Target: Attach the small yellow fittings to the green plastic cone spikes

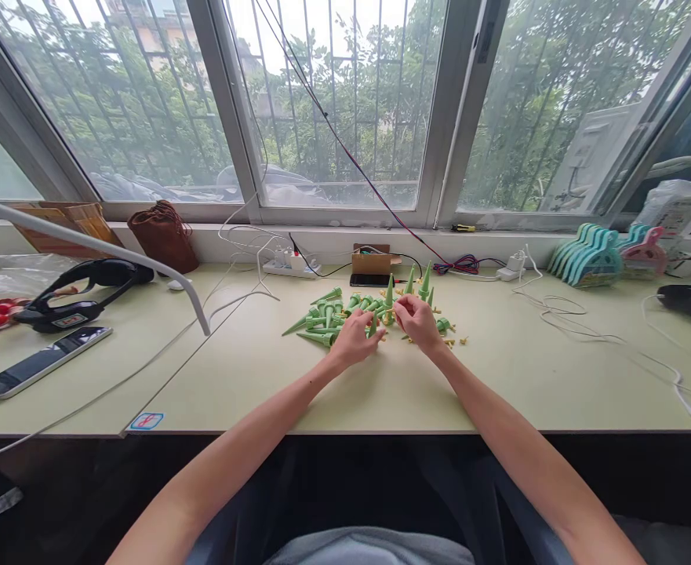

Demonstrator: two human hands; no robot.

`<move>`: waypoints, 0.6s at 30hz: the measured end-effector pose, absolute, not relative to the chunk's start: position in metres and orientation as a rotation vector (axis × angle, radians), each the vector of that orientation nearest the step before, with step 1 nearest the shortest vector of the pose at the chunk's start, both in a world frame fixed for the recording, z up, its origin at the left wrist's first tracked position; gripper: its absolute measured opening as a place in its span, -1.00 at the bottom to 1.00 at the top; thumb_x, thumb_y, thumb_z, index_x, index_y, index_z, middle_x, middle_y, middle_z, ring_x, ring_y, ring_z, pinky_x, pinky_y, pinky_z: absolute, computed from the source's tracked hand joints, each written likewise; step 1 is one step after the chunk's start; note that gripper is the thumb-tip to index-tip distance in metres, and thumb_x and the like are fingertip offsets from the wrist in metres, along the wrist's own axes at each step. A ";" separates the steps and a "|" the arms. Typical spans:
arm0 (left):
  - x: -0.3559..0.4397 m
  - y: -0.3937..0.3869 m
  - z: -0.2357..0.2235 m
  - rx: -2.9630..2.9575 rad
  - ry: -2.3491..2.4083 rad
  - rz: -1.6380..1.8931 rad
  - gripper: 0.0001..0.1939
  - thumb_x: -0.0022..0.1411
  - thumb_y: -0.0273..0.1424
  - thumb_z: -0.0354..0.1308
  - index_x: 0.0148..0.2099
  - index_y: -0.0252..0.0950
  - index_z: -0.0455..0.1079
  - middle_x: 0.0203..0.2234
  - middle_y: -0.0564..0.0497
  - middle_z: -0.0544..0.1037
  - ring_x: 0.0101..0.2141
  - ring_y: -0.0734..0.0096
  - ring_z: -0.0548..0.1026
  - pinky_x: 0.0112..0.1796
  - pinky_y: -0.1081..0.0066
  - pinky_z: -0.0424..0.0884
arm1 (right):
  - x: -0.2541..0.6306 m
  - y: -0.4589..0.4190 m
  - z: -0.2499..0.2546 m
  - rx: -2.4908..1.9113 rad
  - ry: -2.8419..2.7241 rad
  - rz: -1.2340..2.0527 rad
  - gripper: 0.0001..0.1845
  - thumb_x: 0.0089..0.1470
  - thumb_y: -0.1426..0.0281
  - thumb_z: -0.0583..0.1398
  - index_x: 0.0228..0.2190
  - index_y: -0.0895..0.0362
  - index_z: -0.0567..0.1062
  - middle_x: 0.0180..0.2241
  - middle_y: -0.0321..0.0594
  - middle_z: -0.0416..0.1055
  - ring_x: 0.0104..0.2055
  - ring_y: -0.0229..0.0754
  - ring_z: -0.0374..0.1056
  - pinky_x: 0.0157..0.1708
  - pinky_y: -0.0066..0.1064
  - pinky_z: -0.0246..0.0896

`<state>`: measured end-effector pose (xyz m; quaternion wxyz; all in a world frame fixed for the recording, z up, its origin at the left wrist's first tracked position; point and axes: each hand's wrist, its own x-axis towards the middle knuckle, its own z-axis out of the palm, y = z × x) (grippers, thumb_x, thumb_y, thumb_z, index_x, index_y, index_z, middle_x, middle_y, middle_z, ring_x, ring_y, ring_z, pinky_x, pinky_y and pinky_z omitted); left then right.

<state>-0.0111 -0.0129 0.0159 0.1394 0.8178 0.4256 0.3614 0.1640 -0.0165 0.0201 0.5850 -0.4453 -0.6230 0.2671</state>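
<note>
Green cone-shaped plastic spikes [324, 314] lie in a heap at the middle of the table, and a few stand upright, one of them a tall green spike [389, 292] behind my hands. My left hand [354, 339] is in front of the heap, its fingers around a green spike [373, 325] that points up. Close by on the right, my right hand [420, 320] has thumb and forefinger pinched together; what is between them is too small to make out. Small yellow pieces [463, 340] are scattered beside and behind my right hand.
An open cardboard box [372, 259] and a dark phone [371, 280] sit behind the heap. Loose white cables [580, 329] cross the right side. At left are a headset [80, 294], another phone [42, 361] and a grey curved arm [189, 294]. Teal hangers [586, 257] stand back right.
</note>
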 end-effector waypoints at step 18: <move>-0.008 -0.009 0.021 1.681 1.121 1.132 -0.68 0.23 -0.13 0.11 -0.40 -0.28 0.27 -0.77 0.15 0.31 -0.75 0.54 0.23 -0.65 0.49 0.16 | 0.163 -0.017 0.021 -1.057 -1.586 0.586 -0.77 0.10 0.22 0.14 -0.47 0.11 0.40 -0.61 -0.31 0.31 -0.60 -0.28 0.19 -0.59 -0.43 0.10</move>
